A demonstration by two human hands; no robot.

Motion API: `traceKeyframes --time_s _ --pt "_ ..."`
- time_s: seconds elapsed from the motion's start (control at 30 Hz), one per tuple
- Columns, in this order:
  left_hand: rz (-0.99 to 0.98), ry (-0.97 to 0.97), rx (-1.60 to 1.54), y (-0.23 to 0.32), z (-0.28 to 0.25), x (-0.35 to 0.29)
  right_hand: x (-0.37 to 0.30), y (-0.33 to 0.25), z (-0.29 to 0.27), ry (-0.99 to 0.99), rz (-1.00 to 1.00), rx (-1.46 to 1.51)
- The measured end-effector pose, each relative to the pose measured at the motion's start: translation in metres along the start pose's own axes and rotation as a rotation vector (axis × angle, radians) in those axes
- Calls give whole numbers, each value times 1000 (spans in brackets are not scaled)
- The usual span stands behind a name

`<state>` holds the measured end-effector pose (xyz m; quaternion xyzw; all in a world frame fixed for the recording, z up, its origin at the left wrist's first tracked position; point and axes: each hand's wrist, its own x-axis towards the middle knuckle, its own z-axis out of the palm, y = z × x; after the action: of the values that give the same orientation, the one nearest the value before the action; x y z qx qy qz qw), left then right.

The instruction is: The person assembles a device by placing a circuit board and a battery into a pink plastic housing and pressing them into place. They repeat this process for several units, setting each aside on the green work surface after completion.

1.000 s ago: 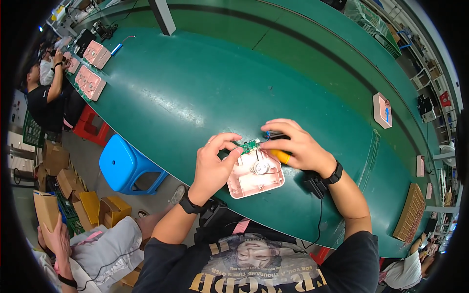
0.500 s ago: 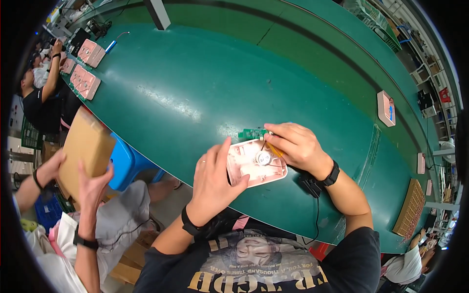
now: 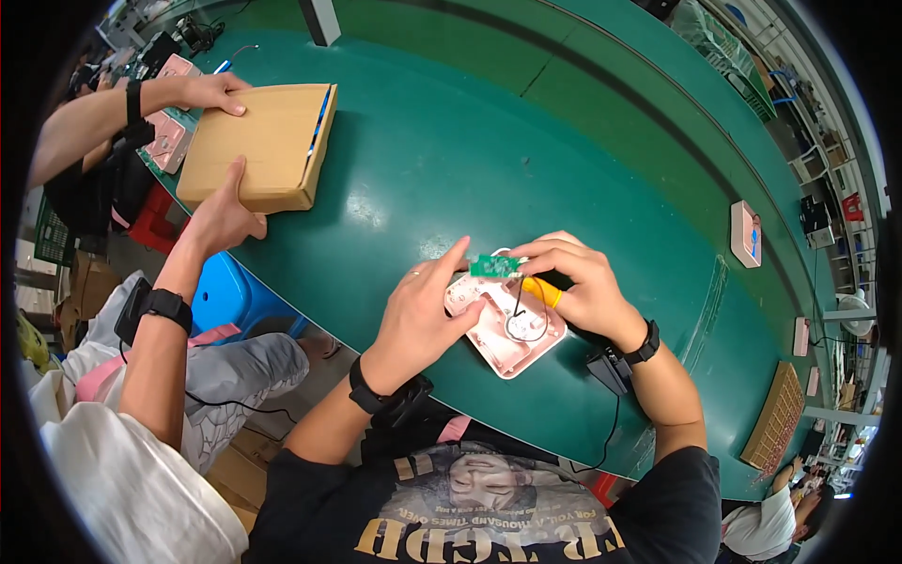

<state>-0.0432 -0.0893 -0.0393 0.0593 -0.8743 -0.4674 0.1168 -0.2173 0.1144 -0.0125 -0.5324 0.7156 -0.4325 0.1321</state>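
A pink plastic housing sits tilted at the near edge of the green table, its hollow inside facing up. My left hand grips its left side, thumb over the rim and index finger stretched out. At the far rim, a small green circuit board is held by its right end in the fingertips of my right hand. Dark wires run down from the board to a round, pale speaker-like disc in the housing. A yellow piece shows beneath my right fingers; its kind is unclear.
At left, another person's hands hold a cardboard box over the table. A blue stool stands below. One pink shell and a compartmented brown tray lie at right. A black device is by my right wrist.
The housing has turned and tilted in my hands, and the board has shifted slightly right. More of the yellow piece shows. The neighbour's cardboard box has moved up and right, over the table.
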Motion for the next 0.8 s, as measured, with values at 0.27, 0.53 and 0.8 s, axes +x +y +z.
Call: traceKeyframes --time_s 0.27,0.53,0.8 --pt "52 -43 -125 -11 7 10 3 -15 -4 -143 -87 -241" --pt "138 76 9 -7 9 5 -1 -27 5 -105 -7 -356" --pt "306 119 182 -18 13 5 1 -25 14 -103 19 -408"
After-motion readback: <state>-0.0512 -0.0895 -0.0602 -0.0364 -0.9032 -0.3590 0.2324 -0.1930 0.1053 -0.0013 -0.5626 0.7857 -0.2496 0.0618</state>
